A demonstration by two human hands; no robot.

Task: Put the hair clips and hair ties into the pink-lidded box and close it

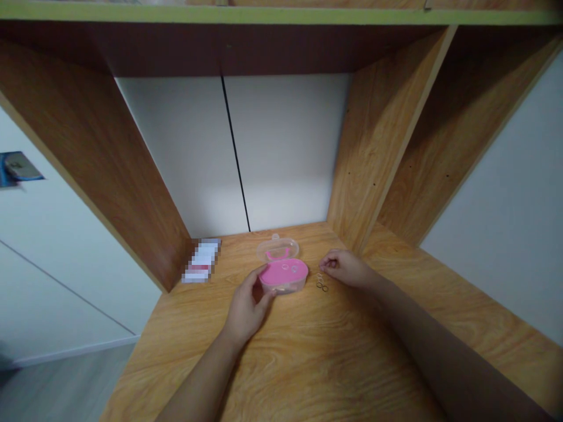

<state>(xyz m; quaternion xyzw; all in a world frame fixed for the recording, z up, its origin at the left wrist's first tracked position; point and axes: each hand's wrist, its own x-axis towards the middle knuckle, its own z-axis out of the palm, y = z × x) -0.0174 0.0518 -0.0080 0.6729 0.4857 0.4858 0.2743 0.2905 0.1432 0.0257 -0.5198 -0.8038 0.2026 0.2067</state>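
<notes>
A small oval clear plastic box (290, 288) stands on the wooden desk, with a pink inner tray (281, 272) on top. Two small light rings lie on the pink surface. The box's clear lid (290, 247), with a pink handle, is tipped back behind it. My left hand (247, 308) grips the left end of the box, thumb at the front and fingers at the side. To the right of the box, my right hand (345, 268) is pinched closed just above several small rings (322, 287), some dark, some light. What its fingertips hold is too small to make out.
A blurred, pale flat item (201, 261) lies at the desk's back left, near the wooden side panel (109, 158). An upright divider (387, 140) rises at the right. Overhead runs a shelf with a green edge (281, 16). A white panel (281, 152) closes the back.
</notes>
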